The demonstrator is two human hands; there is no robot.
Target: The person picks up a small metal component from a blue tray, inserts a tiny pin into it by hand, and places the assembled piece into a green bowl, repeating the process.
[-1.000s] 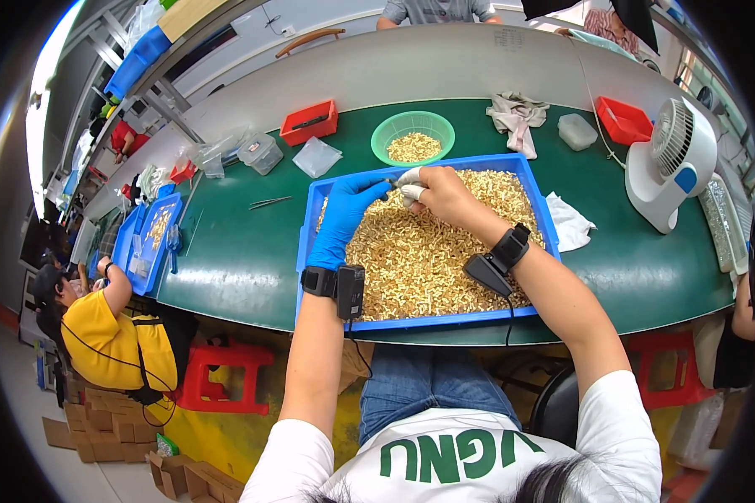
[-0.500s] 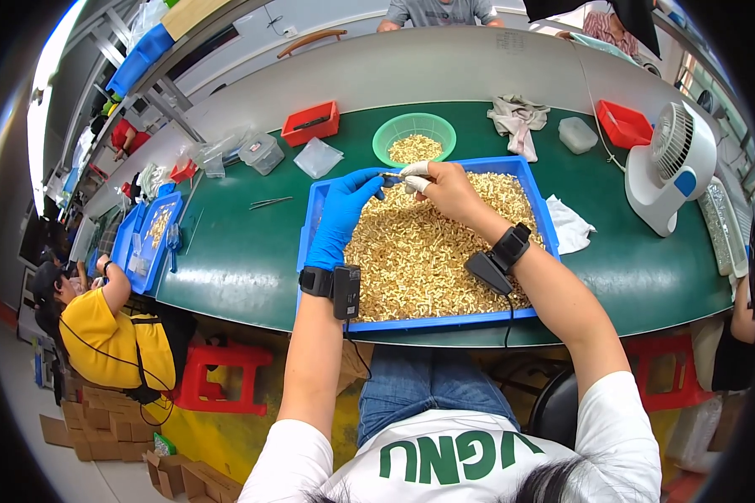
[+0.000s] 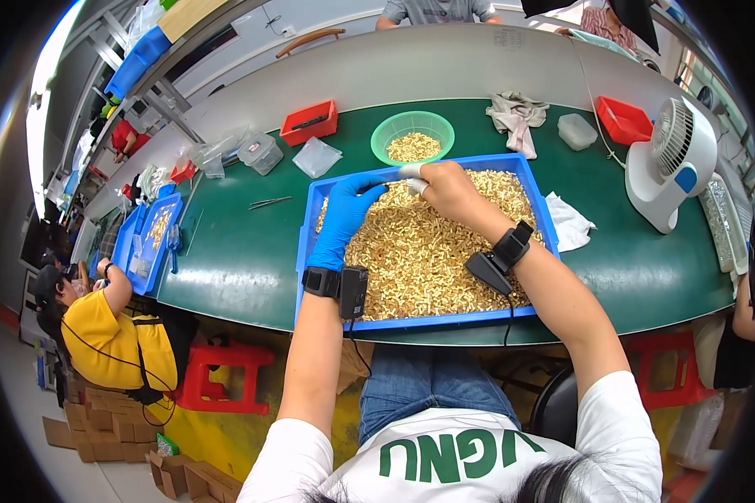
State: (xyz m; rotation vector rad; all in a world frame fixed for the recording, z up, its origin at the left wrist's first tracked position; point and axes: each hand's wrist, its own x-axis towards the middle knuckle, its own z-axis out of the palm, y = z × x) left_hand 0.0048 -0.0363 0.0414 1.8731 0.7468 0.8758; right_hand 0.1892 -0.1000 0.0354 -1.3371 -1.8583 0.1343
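A blue-gloved left hand [image 3: 345, 212] and a bare right hand [image 3: 445, 186], its fingertips taped white, are shown together over the far edge of a blue tray [image 3: 305, 251] of small tan pieces [image 3: 419, 251]. Fingers of both are pinched closed; what they grip cannot be told. A green bowl [image 3: 384, 130] stands just beyond.

Tray [image 3: 327, 194]: on the table [image 3: 243, 260], directly in front of the person, heaped with small parts [image 3: 419, 251].
Bowl [image 3: 412, 134]: just behind the tray's far edge, holding more parts.
Hands: left hand [image 3: 344, 214] and right hand [image 3: 449, 189] over the tray's far end.
Fan [image 3: 667, 163]: right of the tray.
Cloth [image 3: 569, 222]: just beside the tray's right wall.
Tweezers [image 3: 268, 201]: left of the tray.
Bin [image 3: 309, 123]: behind the tray, to the left.
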